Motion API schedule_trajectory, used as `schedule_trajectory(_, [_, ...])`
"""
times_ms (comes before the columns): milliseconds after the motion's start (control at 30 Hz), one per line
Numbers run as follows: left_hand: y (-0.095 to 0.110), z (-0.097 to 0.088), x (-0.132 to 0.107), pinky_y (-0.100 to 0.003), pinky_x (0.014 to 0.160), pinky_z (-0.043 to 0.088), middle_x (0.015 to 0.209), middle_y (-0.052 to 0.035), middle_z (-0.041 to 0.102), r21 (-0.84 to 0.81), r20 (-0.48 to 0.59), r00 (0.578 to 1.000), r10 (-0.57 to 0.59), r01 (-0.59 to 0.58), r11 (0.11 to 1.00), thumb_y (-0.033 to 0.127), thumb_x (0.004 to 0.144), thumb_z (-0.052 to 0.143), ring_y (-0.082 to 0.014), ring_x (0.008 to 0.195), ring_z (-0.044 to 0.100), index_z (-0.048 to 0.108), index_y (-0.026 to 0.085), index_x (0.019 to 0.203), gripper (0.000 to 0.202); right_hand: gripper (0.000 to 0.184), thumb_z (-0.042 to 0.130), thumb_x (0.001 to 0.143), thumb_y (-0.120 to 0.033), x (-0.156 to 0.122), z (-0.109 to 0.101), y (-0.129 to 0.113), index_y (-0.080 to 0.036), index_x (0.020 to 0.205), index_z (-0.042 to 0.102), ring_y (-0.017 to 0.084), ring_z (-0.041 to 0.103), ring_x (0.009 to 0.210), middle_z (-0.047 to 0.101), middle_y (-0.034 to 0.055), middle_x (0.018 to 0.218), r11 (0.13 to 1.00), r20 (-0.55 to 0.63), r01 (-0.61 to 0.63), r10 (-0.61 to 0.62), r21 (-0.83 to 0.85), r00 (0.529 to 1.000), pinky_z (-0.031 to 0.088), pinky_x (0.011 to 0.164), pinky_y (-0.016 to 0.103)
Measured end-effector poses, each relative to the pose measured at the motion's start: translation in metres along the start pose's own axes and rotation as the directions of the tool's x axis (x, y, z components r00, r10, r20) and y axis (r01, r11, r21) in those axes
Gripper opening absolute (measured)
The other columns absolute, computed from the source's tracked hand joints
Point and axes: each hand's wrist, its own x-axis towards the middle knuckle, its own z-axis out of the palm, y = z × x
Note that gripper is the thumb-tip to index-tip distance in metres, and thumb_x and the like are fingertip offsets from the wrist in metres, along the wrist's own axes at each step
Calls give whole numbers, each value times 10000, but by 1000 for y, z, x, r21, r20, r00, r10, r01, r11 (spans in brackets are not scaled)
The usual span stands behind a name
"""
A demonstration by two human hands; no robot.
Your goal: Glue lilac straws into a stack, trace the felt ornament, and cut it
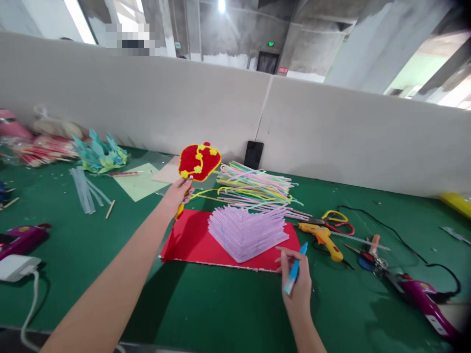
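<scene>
My left hand (181, 193) is closed around the handle of a red fan (195, 159) with a yellow border and yellow flowers, held up beyond the red board. My right hand (296, 274) grips a blue marker (296, 267) near the board's lower right corner. Between my hands lies the red board (191, 240), with a rough whitish front edge. On it rests a lilac piece (245, 233) made of many thin strips set in a V pattern. Behind that is a loose pile of pastel pipe cleaners (253, 184).
To the right lie scissors (336, 223), a yellow glue gun (324, 239) and a purple tool (423, 299) with a black cord. On the left are clear glue sticks (84, 191), a turquoise folded craft (99, 154) and a white charger (18, 268). A phone (253, 154) leans against the partition (147, 103).
</scene>
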Motion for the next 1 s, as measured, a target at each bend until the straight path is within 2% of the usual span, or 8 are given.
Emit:
schedule_trajectory(167, [-8,12,-19,-138,410,318,617,50,564,-32,46,998,33,-31,999,288,682,747,-47,446,459,575,172,895,297,332,595,783,-526,0,1,-1,-211,888,589,152,602,635,659,21,840,1000,-8,-28,28,13,1000,481,589,312])
schedule_trajectory(333, [-7,32,-42,-138,438,338,667,16,604,-100,123,992,-27,39,994,296,668,775,-52,502,488,610,164,878,299,310,565,810,-514,0,2,-7,-216,892,579,157,602,626,637,15,779,1000,6,5,-5,-19,1000,479,582,314])
schedule_trajectory(533, [1,57,-77,-129,416,302,642,44,539,-222,203,973,-107,152,963,319,664,782,-31,469,428,571,175,862,323,322,544,822,-516,1,4,-7,-203,890,576,164,602,600,614,21,742,999,-5,42,-42,-32,999,484,545,310])
schedule_trajectory(700, [-3,70,-91,-145,402,285,616,54,505,-224,269,952,-147,210,952,346,657,776,-23,430,362,563,168,826,324,298,534,844,-479,1,4,-3,-196,915,593,153,601,609,618,26,766,996,9,75,-75,-40,997,505,566,312])
schedule_trajectory(900, [-7,78,-96,-173,482,369,744,5,641,-94,212,973,-94,117,989,308,735,688,-58,513,463,657,183,947,247,296,550,827,-482,2,3,-2,-196,894,585,166,621,635,627,34,768,998,14,55,-55,-17,998,505,564,307])
schedule_trajectory(1000, [-4,83,-102,-194,540,414,800,-2,670,-12,211,976,-50,54,998,248,717,684,-80,566,504,698,190,963,253,260,581,812,-457,3,4,-3,-201,856,590,160,613,613,629,24,746,998,-19,67,-67,7,998,503,574,309])
